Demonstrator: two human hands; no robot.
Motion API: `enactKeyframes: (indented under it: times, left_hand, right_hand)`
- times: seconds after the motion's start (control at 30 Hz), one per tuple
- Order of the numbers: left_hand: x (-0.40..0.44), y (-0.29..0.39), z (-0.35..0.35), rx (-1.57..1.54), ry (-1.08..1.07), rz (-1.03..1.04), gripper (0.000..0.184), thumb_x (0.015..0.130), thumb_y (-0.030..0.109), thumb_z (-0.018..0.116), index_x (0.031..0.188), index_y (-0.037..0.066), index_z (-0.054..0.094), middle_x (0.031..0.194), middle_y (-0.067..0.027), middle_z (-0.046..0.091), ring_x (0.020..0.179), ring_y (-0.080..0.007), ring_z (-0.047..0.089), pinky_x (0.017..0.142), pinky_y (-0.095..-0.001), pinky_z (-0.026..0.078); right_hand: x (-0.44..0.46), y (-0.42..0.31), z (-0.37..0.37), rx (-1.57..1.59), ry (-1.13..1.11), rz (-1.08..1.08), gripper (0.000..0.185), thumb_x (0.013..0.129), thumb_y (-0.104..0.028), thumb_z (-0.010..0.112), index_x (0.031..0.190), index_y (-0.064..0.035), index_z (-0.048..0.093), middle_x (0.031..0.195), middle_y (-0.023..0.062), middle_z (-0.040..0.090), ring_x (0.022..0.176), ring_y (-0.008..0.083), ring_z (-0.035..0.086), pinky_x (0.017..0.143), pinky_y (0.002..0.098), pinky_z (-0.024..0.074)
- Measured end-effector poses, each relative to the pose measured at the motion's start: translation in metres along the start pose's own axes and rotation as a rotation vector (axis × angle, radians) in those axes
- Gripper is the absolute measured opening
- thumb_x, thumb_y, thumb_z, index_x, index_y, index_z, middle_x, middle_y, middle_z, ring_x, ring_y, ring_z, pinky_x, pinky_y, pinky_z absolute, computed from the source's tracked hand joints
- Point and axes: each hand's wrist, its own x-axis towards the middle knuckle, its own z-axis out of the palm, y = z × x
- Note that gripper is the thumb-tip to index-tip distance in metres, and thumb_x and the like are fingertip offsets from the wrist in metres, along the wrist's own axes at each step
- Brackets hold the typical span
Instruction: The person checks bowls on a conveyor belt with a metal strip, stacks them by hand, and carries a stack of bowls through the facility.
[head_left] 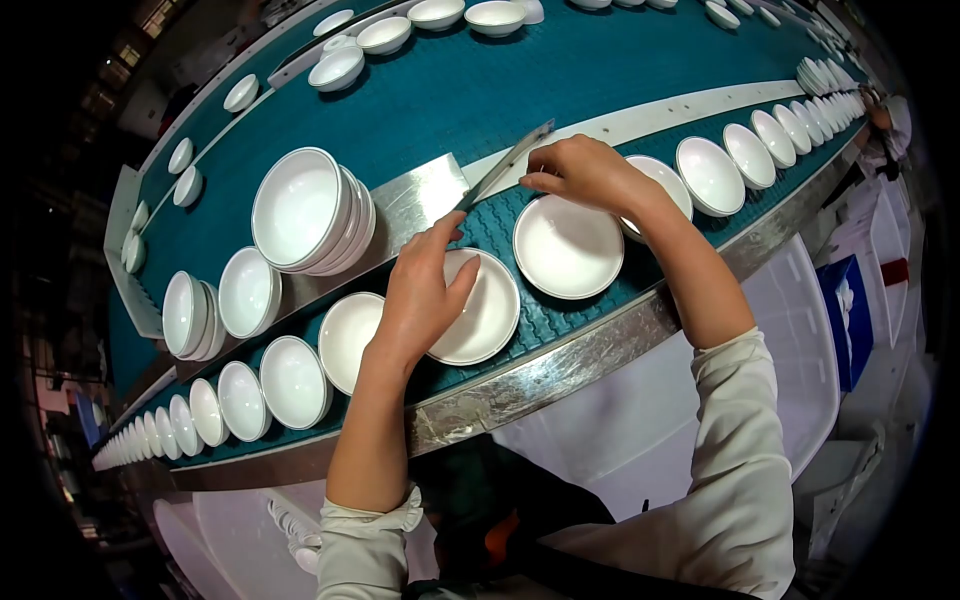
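Bowls under my left grip [425,285] and right grip [585,175]: ceramic-looking, glossy, smooth glaze, highlights inside. The bowl stack [295,205] has the same shiny glaze. Near belt [537,325] looks like rubber or plastic, rough ridged texture; far belt [450,110] smoother, mostly matt. Table edge [540,376] is bare metal, shiny but scuffed; metal plate [425,187] brushed-looking, soft sheen. Thin strip [510,165] by my fingers: metal-looking, smooth. My sleeves [745,430]: soft creased cloth, matt. Bin [800,340] below: smooth plastic, slight sheen. Blue box [845,320]: card or plastic, can't tell
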Motion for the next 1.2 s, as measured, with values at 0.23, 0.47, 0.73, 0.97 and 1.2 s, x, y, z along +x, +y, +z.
enactKeyframes:
  times: [0.23,0.47,0.73,0.97,1.2]
  left_hand:
    - [-0.001,0.005,0.003,0.052,-0.058,-0.005,0.047,0.081,0.026,0.07,0.12,0.003,0.055,0.102,-0.0189,0.064,0.097,-0.0314,0.061,0.082,-0.0375,0.047]
    - [-0.004,-0.007,0.001,0.131,-0.201,-0.094,0.054,0.075,0.003,0.055,0.129,0.003,0.045,0.108,-0.0254,0.061,0.105,-0.0411,0.055,0.091,-0.0443,0.043]
    - [0.0,0.002,0.002,0.074,0.053,0.084,0.047,0.08,0.014,0.064,0.124,0.003,0.052,0.108,-0.0186,0.062,0.104,-0.0332,0.057,0.092,-0.0401,0.043]
    - [-0.002,0.003,0.0,0.205,-0.25,-0.074,0.042,0.081,0.012,0.061,0.121,0.002,0.053,0.092,-0.0203,0.062,0.089,-0.0355,0.058,0.084,-0.0421,0.044]
    - [-0.002,-0.005,0.002,0.11,0.009,0.057,0.047,0.08,0.006,0.059,0.126,0.002,0.05,0.106,-0.0215,0.061,0.101,-0.0359,0.058,0.09,-0.0422,0.044]
  right_hand:
    - [0.003,0.005,-0.002,0.011,0.045,0.045,0.023,0.086,-0.027,0.062,0.091,-0.0058,0.069,0.083,0.0122,0.069,0.078,0.0273,0.066,0.071,0.0374,0.0517]
    - [0.003,0.006,0.001,-0.016,0.097,0.013,0.021,0.086,-0.024,0.062,0.09,-0.0043,0.068,0.082,0.0129,0.068,0.073,0.0292,0.065,0.067,0.0371,0.0502]
    - [-0.002,-0.011,-0.007,0.098,-0.072,-0.015,0.023,0.087,-0.023,0.063,0.084,-0.0013,0.069,0.073,0.0146,0.067,0.061,0.0264,0.061,0.063,0.035,0.0488]
    - [0.002,0.001,0.0,0.052,0.107,-0.061,0.022,0.087,-0.024,0.063,0.09,-0.003,0.07,0.08,0.0141,0.069,0.069,0.0269,0.065,0.066,0.0349,0.0506]
    - [0.002,0.0,-0.005,-0.053,-0.005,0.048,0.025,0.086,-0.028,0.061,0.082,-0.0048,0.069,0.076,0.0134,0.068,0.075,0.0297,0.066,0.069,0.0391,0.0512]
